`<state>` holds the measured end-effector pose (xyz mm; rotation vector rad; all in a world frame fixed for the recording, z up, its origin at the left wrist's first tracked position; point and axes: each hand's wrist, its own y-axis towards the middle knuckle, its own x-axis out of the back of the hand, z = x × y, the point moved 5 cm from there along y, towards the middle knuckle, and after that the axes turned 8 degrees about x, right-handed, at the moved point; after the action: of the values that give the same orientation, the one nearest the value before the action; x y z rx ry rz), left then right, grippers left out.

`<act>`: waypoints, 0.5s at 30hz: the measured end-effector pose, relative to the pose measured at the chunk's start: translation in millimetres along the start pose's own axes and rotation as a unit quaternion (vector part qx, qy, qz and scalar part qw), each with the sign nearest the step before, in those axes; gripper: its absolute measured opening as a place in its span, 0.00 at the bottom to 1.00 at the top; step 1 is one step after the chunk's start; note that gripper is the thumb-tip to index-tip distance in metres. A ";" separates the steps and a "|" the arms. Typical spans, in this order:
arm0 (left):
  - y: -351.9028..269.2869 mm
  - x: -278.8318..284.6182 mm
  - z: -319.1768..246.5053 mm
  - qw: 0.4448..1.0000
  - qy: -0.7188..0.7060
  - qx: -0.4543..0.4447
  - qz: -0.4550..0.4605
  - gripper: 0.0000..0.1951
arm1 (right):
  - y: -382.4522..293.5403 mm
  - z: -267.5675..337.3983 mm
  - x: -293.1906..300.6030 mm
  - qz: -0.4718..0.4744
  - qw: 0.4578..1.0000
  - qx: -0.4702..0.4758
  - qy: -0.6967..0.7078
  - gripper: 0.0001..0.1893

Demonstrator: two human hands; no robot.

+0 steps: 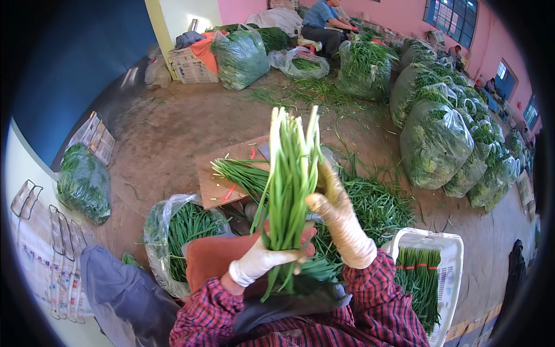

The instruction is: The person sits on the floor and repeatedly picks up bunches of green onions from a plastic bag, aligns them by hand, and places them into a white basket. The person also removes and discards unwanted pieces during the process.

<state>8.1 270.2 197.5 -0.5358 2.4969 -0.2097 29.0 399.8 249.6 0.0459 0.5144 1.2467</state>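
Wrapped around the lower, leafy part of a bunch of green stems, probably garlic chives (291, 186), is my left hand (265, 260) in a pale glove. The bunch stands upright before me, white cut ends uppermost at uneven heights. My right hand (344, 217), in a stained, yellowed glove, is at the bunch's right side, thumb and fingers apart. Its fingertips are partly hidden, so contact with the stems is unclear. Behind the bunch, a smaller pile of chives (240, 173) lies on a wooden board (212, 188) with red bands (229, 193) on it.
At my right stands a white plastic crate (453, 260) holding red-banded chive bundles (418, 282). Loose greens (377, 204) lie ahead of it. An open plastic bag of chives (167, 243) sits at left. Full bags (433, 147) line the right; a person (325, 21) sits at the back.
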 end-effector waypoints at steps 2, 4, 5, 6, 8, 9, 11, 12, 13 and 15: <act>-13.0 10.8 -1.6 0.997 0.030 0.063 0.043 0.30 | 8.4 1.9 7.7 -0.038 0.999 0.021 -0.004 0.54; -21.6 16.5 0.9 0.992 0.044 0.100 0.069 0.33 | 18.3 2.3 8.6 -0.018 0.999 0.040 0.014 0.52; -24.8 18.4 3.6 0.989 0.060 0.114 0.065 0.32 | 19.0 0.0 9.2 -0.033 0.999 0.030 0.009 0.46; -27.3 18.4 5.6 0.988 0.053 0.122 0.079 0.32 | 21.6 -3.6 7.6 -0.035 0.998 0.013 0.056 0.41; -33.3 19.5 13.1 0.980 0.059 0.170 0.082 0.32 | 22.7 -7.4 2.9 -0.035 0.991 0.002 0.127 0.30; -34.5 18.4 11.2 0.988 0.024 0.129 0.083 0.32 | 22.0 -9.2 3.5 -0.053 0.991 -0.009 0.125 0.29; -38.8 20.3 12.6 0.994 -0.022 0.094 0.049 0.32 | 19.6 -11.6 0.6 -0.052 0.989 -0.012 0.139 0.27; -41.2 21.4 16.6 0.994 -0.053 0.097 0.022 0.32 | 17.5 -12.1 1.2 -0.074 0.986 0.011 0.150 0.22; -41.4 23.5 18.1 0.994 -0.053 0.097 0.011 0.32 | 16.0 -13.4 3.2 -0.094 0.986 0.023 0.134 0.20; -41.2 23.6 21.2 0.993 -0.057 0.098 0.028 0.31 | 12.4 -17.7 9.3 -0.136 0.985 0.040 0.099 0.17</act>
<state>15.8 222.2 178.9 -0.3850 2.3447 -0.3855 13.0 408.0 234.5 -0.0793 0.7192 0.9665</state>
